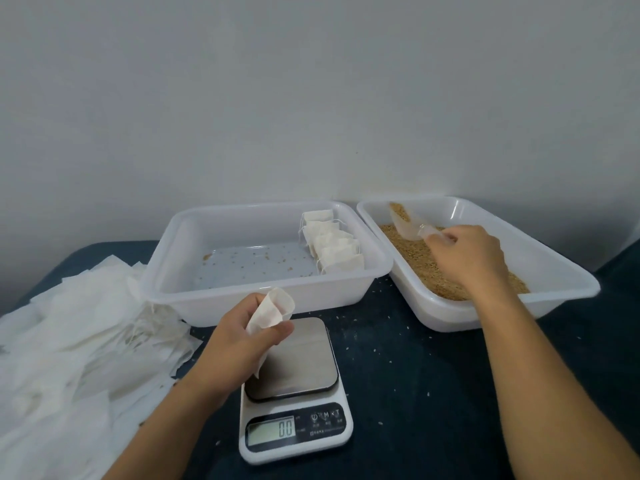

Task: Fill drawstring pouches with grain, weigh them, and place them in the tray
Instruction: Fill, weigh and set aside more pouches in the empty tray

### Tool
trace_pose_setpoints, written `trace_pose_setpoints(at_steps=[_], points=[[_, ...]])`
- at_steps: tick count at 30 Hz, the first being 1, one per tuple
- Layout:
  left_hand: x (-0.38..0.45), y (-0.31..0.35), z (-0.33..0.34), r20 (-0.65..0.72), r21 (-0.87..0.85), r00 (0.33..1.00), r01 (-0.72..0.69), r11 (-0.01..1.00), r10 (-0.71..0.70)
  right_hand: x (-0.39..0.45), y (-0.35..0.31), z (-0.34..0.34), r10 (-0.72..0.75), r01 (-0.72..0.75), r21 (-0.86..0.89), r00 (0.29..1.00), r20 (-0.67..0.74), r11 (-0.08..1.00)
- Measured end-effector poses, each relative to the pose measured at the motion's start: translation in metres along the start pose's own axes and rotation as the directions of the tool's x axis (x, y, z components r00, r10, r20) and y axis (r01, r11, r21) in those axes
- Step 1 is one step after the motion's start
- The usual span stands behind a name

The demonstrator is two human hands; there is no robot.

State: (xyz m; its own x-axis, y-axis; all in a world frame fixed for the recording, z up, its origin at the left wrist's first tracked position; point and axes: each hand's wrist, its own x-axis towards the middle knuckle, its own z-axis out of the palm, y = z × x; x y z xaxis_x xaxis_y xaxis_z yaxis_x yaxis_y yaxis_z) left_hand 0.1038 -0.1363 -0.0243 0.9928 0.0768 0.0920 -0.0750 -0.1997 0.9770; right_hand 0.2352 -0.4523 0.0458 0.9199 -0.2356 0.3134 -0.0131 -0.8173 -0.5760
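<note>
My left hand (242, 336) pinches an empty white drawstring pouch (272, 311) above the steel platform of the kitchen scale (294, 389), whose display reads 0.0. My right hand (467, 254) grips the handle of a clear plastic scoop (407, 223) holding some grain, over the right tray (561, 271) of brown grain (415, 258). The middle tray (166, 271) holds several filled pouches (332, 245) lined up along its right wall, and loose grains dot its floor.
A heap of flat empty pouches (76, 341) covers the left of the dark blue table (415, 393). Stray grains lie scattered on the cloth around the scale. A pale wall stands right behind the trays.
</note>
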Motion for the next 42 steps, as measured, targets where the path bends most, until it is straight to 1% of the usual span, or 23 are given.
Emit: trace_pose_setpoints(at_steps=[2,4,5,7,9,12,14,17,21,24,27,33,38,42], points=[[0.000,0.001,0.000,-0.006,-0.002,1.000,0.004,1.000,-0.004,-0.008,-0.010,-0.008,-0.077,0.074,0.141,0.997,0.017,0.987],[0.001,0.000,-0.001,-0.015,-0.017,1.000,0.003,1.000,-0.003,-0.016,-0.024,-0.019,-0.148,0.123,0.283,0.987,0.070,0.951],[0.002,-0.001,-0.002,-0.018,-0.023,1.000,0.003,1.000,-0.003,-0.020,-0.030,-0.025,-0.192,0.148,0.326,0.976,0.105,0.934],[0.002,-0.002,-0.005,-0.022,-0.040,1.000,0.005,0.999,-0.006,-0.025,-0.042,-0.035,-0.287,0.204,0.371,0.940,0.182,0.906],[0.003,-0.003,-0.007,-0.027,-0.078,0.999,0.016,0.997,-0.018,-0.030,-0.052,-0.046,-0.368,0.246,0.389,0.887,0.278,0.888],[0.004,-0.003,-0.010,-0.024,-0.145,0.999,0.043,0.989,-0.047,-0.039,-0.066,-0.060,-0.423,0.282,0.351,0.793,0.439,0.893],[0.004,-0.003,-0.012,-0.024,-0.173,0.998,0.050,0.984,-0.055,-0.042,-0.073,-0.068,-0.430,0.307,0.312,0.752,0.499,0.899],[0.004,-0.003,-0.013,-0.030,-0.181,0.998,0.048,0.982,-0.054,-0.046,-0.083,-0.078,-0.455,0.381,0.250,0.714,0.533,0.890],[0.006,-0.005,-0.014,-0.033,-0.115,0.998,0.040,0.993,-0.045,-0.049,-0.094,-0.085,-0.461,0.432,0.197,0.676,0.575,0.880],[0.007,-0.008,-0.013,-0.042,-0.057,0.999,0.020,0.998,-0.022,-0.051,-0.105,-0.084,-0.472,0.503,0.131,0.645,0.602,0.855],[0.006,-0.008,-0.012,-0.040,-0.016,0.999,0.002,1.000,-0.003,-0.053,-0.117,-0.084,-0.489,0.550,0.100,0.628,0.605,0.829],[0.005,-0.008,-0.011,-0.024,0.010,0.999,-0.022,1.000,0.022,-0.061,-0.137,-0.086,-0.532,0.631,0.063,0.590,0.607,0.773],[0.005,-0.009,-0.011,-0.021,0.012,0.999,-0.037,0.999,0.037,-0.067,-0.146,-0.090,-0.552,0.660,0.063,0.568,0.610,0.749],[0.006,-0.010,-0.011,-0.022,0.018,0.999,-0.039,0.999,0.039,-0.071,-0.148,-0.094,-0.561,0.681,0.040,0.566,0.605,0.731]])
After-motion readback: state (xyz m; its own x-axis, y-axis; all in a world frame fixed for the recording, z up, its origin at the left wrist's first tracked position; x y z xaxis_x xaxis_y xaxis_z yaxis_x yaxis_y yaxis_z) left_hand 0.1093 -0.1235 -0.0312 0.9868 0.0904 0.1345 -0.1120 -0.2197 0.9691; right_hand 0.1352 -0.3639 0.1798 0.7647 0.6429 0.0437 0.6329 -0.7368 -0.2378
